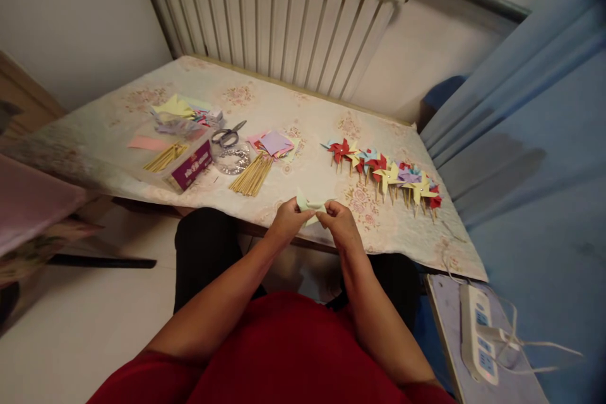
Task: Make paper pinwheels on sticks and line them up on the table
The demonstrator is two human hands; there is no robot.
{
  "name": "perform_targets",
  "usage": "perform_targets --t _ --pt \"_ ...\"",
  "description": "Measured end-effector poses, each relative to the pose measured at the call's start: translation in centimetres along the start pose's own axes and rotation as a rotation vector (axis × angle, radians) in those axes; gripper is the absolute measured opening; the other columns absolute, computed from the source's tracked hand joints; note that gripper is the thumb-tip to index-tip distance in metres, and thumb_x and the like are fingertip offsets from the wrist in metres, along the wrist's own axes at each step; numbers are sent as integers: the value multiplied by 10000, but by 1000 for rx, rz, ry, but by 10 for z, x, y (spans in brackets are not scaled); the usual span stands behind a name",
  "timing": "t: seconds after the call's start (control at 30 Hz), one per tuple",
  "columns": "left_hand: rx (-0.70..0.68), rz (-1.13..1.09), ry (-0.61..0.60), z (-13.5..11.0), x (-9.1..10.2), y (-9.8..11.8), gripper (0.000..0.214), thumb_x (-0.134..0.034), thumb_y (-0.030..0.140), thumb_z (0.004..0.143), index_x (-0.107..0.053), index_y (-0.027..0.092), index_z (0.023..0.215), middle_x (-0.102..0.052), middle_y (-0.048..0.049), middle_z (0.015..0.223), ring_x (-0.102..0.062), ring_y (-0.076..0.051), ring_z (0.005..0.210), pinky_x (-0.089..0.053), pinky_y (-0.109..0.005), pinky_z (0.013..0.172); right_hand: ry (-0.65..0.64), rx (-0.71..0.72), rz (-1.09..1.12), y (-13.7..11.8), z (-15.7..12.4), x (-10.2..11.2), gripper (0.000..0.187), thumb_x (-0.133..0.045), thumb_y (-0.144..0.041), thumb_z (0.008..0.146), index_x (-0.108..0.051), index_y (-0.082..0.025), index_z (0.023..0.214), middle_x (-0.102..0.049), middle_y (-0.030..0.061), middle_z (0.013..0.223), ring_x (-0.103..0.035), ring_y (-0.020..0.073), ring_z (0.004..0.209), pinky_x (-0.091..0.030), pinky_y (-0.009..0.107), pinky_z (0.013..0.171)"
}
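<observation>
Between my two hands, at the table's near edge, is a pale green paper pinwheel (pixel 312 204) with its blades partly folded inward. My left hand (pixel 287 219) pinches its left side, thumb toward the middle. On the other side my right hand (pixel 339 219) grips it with thumb and fingers closed. Both thumbs nearly meet at the paper's centre, and whether a pin is there is too small to tell. Just beyond my left hand lie a bundle of wooden sticks (pixel 252 175) and a stack of coloured paper squares (pixel 274 144).
Finished pinwheels (pixel 388 173) on sticks lie in a row at the right. To the left are a plastic box (pixel 189 167) with sticks, scissors (pixel 228 134), a round dish of small metal pieces (pixel 231 160) and yellow paper (pixel 175 107). A power strip (pixel 478 334) sits at lower right.
</observation>
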State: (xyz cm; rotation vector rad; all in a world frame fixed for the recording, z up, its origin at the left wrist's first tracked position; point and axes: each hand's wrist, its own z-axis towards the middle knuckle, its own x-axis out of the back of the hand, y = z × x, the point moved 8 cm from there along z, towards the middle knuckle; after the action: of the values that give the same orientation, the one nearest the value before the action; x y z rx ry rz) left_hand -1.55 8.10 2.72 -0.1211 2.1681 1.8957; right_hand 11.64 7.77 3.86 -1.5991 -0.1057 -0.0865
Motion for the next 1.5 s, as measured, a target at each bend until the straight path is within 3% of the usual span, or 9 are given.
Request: perform_targets --t 0.3,0.73,0.93,1.27,1.5 --pt "68 -61 59 1 12 -3 293 -712 154 633 -667 118 920 -690 6 783 -584 -105 682 -449 -229 678 -28 -48 60 1 1 -13 201 -692 -341 642 -625 -189 756 -565 -40 609 -444 106 534 -338 239 526" --pt "110 -50 15 1 11 -5 233 -672 50 614 -683 110 839 -653 29 672 -559 -101 630 -438 -222 652 13 -76 -137 21 6 -6 277 -743 -415 614 -606 -174 619 -478 -48 526 -379 100 513 -284 251 504" --pt "94 -4 7 5 11 -16 245 -673 80 625 -679 98 870 -676 7 711 -568 -106 638 -434 -219 634 24 -68 -144 19 3 -4 245 -714 -392 624 -589 -182 602 -462 -54 504 -368 101 503 -273 254 498" --pt "66 73 3 1 7 -16 231 -661 114 631 -661 121 862 -649 23 717 -541 -93 633 -416 -201 608 -3 -51 -198 23 0 1 248 -690 -400 644 -574 -189 586 -445 -54 499 -365 106 507 -266 258 499" --pt "81 50 -29 0 0 -21 285 -673 173 645 -657 102 920 -662 -3 754 -560 -108 663 -416 -212 616 3 -97 -86 33 -1 4 249 -689 -404 635 -559 -197 590 -464 -55 491 -380 105 483 -277 253 489"
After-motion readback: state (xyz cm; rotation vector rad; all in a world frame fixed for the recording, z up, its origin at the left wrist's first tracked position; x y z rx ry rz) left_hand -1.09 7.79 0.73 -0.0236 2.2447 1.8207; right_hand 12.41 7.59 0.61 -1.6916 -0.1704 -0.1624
